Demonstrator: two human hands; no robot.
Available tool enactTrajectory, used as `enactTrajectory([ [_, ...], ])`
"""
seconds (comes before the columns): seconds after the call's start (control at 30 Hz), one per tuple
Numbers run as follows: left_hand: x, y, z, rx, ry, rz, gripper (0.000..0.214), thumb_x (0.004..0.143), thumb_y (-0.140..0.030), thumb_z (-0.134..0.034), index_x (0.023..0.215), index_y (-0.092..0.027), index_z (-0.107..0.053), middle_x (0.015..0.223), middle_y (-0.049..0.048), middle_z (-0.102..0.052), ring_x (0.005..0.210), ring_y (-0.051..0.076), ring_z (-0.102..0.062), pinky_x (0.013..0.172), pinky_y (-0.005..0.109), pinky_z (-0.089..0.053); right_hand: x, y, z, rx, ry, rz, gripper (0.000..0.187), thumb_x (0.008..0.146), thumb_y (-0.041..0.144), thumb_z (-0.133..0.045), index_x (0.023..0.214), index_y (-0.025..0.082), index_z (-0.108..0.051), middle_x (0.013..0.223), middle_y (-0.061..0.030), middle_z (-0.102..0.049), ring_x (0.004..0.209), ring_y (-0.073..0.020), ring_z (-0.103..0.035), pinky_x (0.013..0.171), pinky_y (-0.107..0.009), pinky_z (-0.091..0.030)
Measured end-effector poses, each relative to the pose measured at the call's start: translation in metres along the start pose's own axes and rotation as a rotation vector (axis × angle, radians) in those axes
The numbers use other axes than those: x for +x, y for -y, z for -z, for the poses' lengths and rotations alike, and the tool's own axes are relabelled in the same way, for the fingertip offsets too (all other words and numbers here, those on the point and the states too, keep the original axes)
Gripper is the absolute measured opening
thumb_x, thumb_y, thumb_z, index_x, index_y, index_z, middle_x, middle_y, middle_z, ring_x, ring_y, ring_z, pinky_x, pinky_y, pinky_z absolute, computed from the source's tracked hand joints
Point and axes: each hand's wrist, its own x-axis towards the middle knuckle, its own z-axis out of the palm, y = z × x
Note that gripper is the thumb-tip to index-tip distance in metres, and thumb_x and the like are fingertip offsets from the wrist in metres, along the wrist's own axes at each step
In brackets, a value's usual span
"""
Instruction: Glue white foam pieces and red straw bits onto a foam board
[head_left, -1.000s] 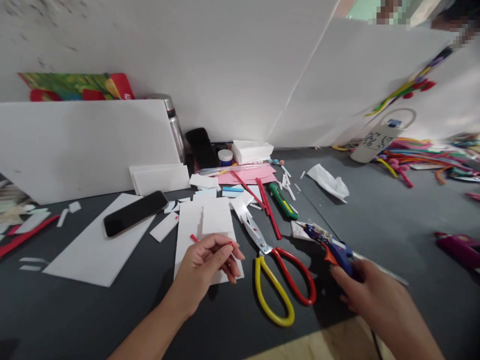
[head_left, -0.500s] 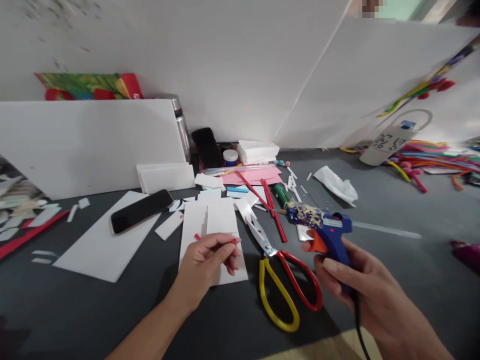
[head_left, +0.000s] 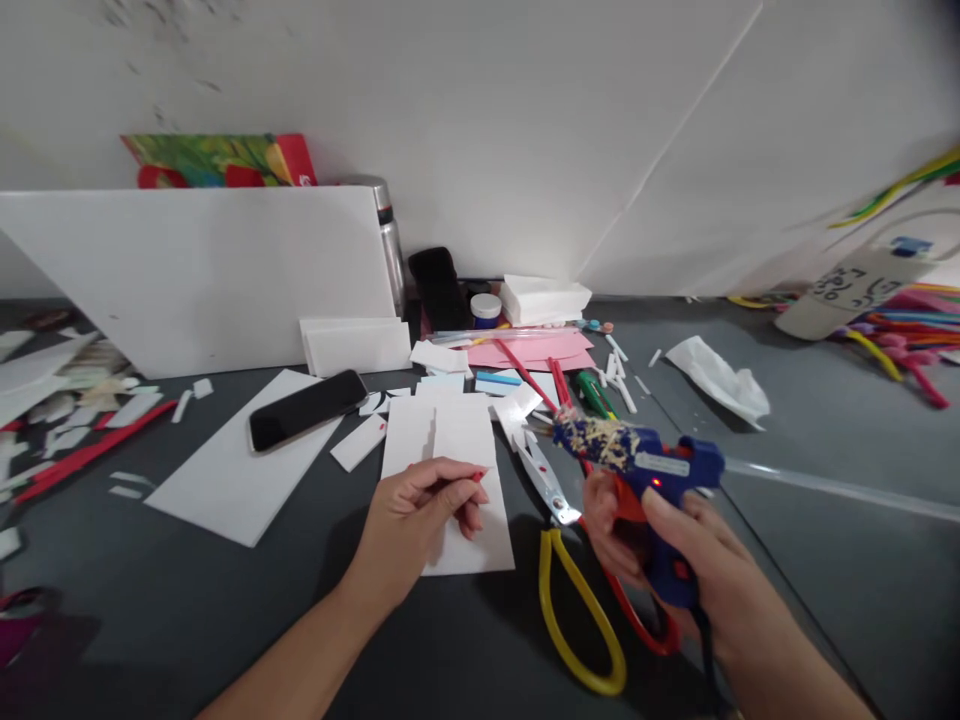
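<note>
My left hand [head_left: 420, 520] pinches a small red piece [head_left: 478, 476] between thumb and fingertips, just above a white card sheet [head_left: 465, 555]. Most of that piece is hidden by the fingers. In my right hand [head_left: 697, 550] is a blue hot glue gun [head_left: 667, 470], its nozzle pointing left and a clear glue stick [head_left: 840, 488] sticking out behind. Dried glue strands cover its front, and a small red light glows on its side. Scissors [head_left: 555, 500] with one yellow and one red handle lie between the hands, partly under the glue gun.
A black phone [head_left: 307, 410] rests on white board at left, near red strips and white scraps [head_left: 135, 408]. Behind stand a white panel [head_left: 195, 280], a steel flask [head_left: 390, 235] and a lidded jar [head_left: 486, 308]. Crumpled tissue [head_left: 716, 380] and a bottle [head_left: 847, 290] are at right.
The view has shifted, so the table things appear farther right. The glue gun has come closer to my left hand and now covers part of the scissors. Both hands keep their holds.
</note>
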Motion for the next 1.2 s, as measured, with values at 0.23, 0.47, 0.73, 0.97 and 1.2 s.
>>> enactTrajectory([
  [0.23,0.0016,0.0,0.0051,0.059,-0.008,-0.052,0.006,0.089,-0.022,-0.067,0.09,-0.018,-0.072,0.078,0.0015,-0.07,0.065,0.012,-0.064,0.061,0.024,-0.055,0.0001,-0.0096,-0.0042,-0.174,0.1,0.024,0.036,0.086,0.051,-0.061,0.077,0.017,-0.067,0.063,-0.0036,-0.057,0.057,-0.016,-0.048,0.054,-0.03,-0.036],
  [0.47,0.0018,-0.0007,0.005,0.033,0.026,-0.037,0.008,0.091,-0.023,-0.065,0.089,-0.018,-0.071,0.076,0.0006,-0.069,0.063,0.011,-0.062,0.059,0.022,-0.052,0.0009,-0.0126,-0.0086,-0.161,0.145,0.007,0.037,0.086,0.05,-0.061,0.072,0.016,-0.065,0.065,-0.0032,-0.057,0.057,-0.015,-0.048,0.054,-0.028,-0.034],
  [0.73,0.0015,0.0029,0.0054,-0.029,0.02,0.017,0.009,0.089,-0.025,-0.067,0.089,-0.017,-0.071,0.077,0.0021,-0.07,0.062,0.011,-0.062,0.057,0.024,-0.051,0.0017,-0.0104,-0.0084,-0.187,0.156,0.004,0.041,0.086,0.051,-0.061,0.067,0.015,-0.063,0.062,-0.0025,-0.055,0.056,-0.0142,-0.047,0.054,-0.028,-0.034],
  [0.97,0.002,0.0031,0.0053,-0.024,0.012,0.03,0.01,0.088,-0.026,-0.067,0.088,-0.017,-0.071,0.076,0.0023,-0.069,0.061,0.012,-0.061,0.058,0.025,-0.052,0.0009,-0.0107,-0.0069,-0.229,0.17,-0.03,0.045,0.086,0.055,-0.059,0.065,0.016,-0.062,0.061,-0.0025,-0.053,0.056,-0.0149,-0.046,0.054,-0.029,-0.031],
  [1.2,0.0023,0.0027,0.004,-0.048,0.013,0.04,0.011,0.087,-0.027,-0.069,0.088,-0.016,-0.071,0.075,0.0023,-0.07,0.06,0.011,-0.061,0.056,0.024,-0.051,0.0012,-0.012,-0.007,-0.241,0.154,-0.042,0.043,0.086,0.053,-0.059,0.065,0.016,-0.06,0.06,-0.0017,-0.052,0.056,-0.0144,-0.045,0.054,-0.029,-0.03],
])
